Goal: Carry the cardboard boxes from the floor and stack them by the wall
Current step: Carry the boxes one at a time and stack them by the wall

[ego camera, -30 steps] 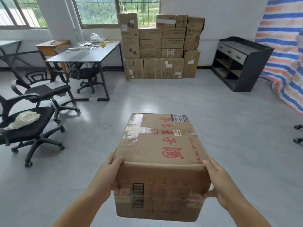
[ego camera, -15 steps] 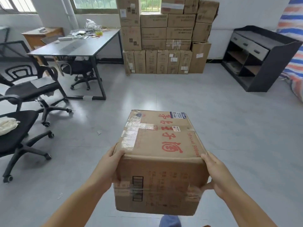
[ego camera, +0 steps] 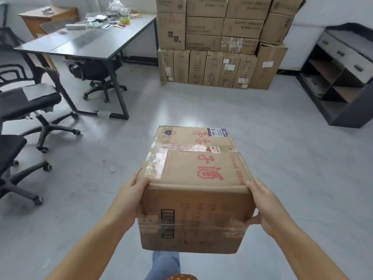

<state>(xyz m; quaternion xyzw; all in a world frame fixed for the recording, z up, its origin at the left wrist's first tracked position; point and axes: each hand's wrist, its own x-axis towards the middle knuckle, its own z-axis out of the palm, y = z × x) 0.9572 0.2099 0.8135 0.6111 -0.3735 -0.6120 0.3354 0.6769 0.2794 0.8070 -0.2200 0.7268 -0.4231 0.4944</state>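
Note:
I carry a brown cardboard box (ego camera: 193, 168) with red characters and clear tape on its top, held in front of me above the floor. My left hand (ego camera: 129, 201) grips its near left corner, thumb on the near face and fingers along the side. My right hand (ego camera: 266, 209) grips the near right corner the same way. Ahead, a tall stack of cardboard boxes (ego camera: 220, 47) stands against the wall, its top cut off by the frame edge.
A dark desk (ego camera: 90, 41) with clutter stands at the left, with black office chairs (ego camera: 26, 102) beside it and one (ego camera: 96, 71) under it. A dark cabinet (ego camera: 343, 77) lines the right wall. Grey floor (ego camera: 222, 110) runs between me and the stack. My leg (ego camera: 165, 263) shows below the box.
I have walked forward: the stack, desk and cabinet are nearer and larger. Both hands keep the same grip on the box. The striped tarp at the right has left the view.

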